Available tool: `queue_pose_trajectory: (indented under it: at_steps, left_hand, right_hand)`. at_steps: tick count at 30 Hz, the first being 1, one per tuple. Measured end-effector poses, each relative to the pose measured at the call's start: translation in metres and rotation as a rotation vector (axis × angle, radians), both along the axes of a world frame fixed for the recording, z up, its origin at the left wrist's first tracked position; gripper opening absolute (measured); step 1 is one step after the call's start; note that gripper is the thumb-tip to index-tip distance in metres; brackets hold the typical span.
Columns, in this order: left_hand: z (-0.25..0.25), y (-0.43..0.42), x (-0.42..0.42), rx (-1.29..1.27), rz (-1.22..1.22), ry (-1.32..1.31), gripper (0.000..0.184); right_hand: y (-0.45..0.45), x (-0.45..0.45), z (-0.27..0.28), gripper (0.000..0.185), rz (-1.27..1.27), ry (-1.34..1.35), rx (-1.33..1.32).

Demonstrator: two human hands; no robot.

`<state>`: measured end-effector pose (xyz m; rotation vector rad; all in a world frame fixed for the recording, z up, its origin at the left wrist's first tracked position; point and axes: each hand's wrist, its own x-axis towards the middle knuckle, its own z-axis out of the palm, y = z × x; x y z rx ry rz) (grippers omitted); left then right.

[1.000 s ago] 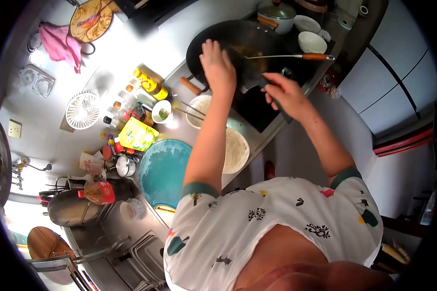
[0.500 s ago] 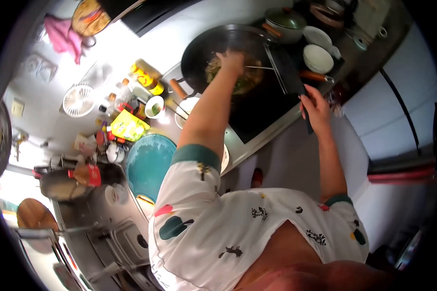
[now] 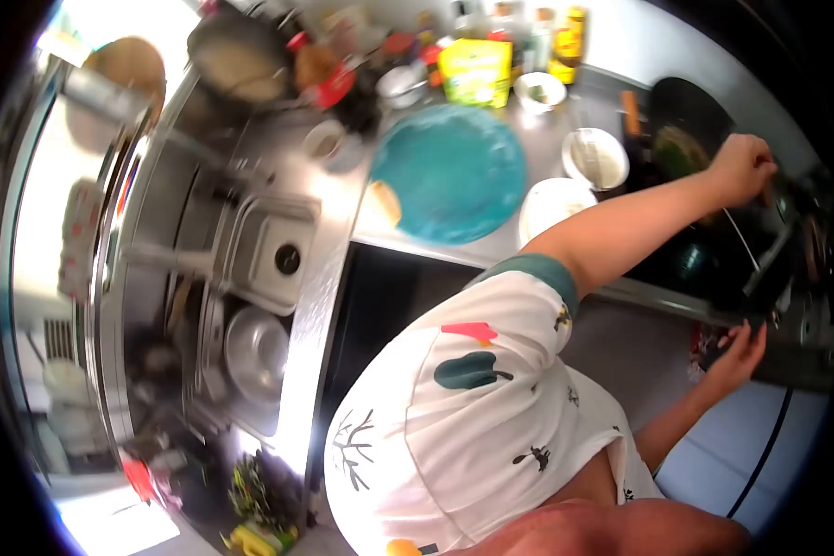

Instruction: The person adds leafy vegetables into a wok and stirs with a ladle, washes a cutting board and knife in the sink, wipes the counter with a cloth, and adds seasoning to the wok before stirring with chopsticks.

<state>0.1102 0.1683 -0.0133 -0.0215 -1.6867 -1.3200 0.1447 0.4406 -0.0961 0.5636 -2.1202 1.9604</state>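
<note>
My left hand (image 3: pixel 743 171) reaches over the wok (image 3: pixel 690 102) on the hob. Its fingers are curled, and what they hold, if anything, is blurred. Below it runs a thin pale rod (image 3: pixel 743 239); I cannot tell whether the hand grips it. Cooked food with green pieces (image 3: pixel 678 146) lies in the wok. My right hand (image 3: pixel 734 360), lower right, has its fingers bent round the dark handle of what looks like a broad kitchen knife (image 3: pixel 764 278). That knife is dark and smeared at the right edge of the view.
Along the counter stand a teal round basin or lid (image 3: pixel 449 176), white bowls (image 3: pixel 595 159), a yellow pouch (image 3: pixel 475 72) and several bottles. To the left is a steel sink (image 3: pixel 273 246) with a metal bowl (image 3: pixel 257 354). The counter's front edge runs beside my body.
The view has swung left, so the sink shows more and the wok sits at the right. My left hand has lifted from low over the food towards the wok's near right side.
</note>
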Motion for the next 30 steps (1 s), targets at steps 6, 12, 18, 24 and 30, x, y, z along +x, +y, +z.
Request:
queue_pose_trajectory:
  at_steps: [6, 12, 18, 24, 30]
  left_hand:
    - [-0.064, -0.079, 0.347, 0.653, -0.534, -0.125, 0.017]
    - [-0.159, -0.06, 0.647, 0.922, -0.115, -0.284, 0.034]
    - [-0.253, -0.029, 0.777, 1.482, 0.744, 0.364, 0.027]
    - [-0.238, -0.021, 0.87, 1.511, 0.872, 0.789, 0.013]
    - [-0.243, -0.047, 0.858, 1.595, 0.755, 0.604, 0.014]
  right_hand:
    - [-0.087, 0.15, -0.003, 0.037, 0.423, 0.155, -0.022]
    - [-0.253, 0.388, -0.026, 0.036, 1.353, 0.494, 0.397]
    - [-0.332, 0.58, -0.076, 0.03, 1.959, 0.769, 0.303]
    - [-0.495, 0.69, -0.122, 0.023, 2.169, 0.132, 0.56]
    - [-0.613, 0.797, -0.153, 0.027, 2.339, 0.205, 0.422]
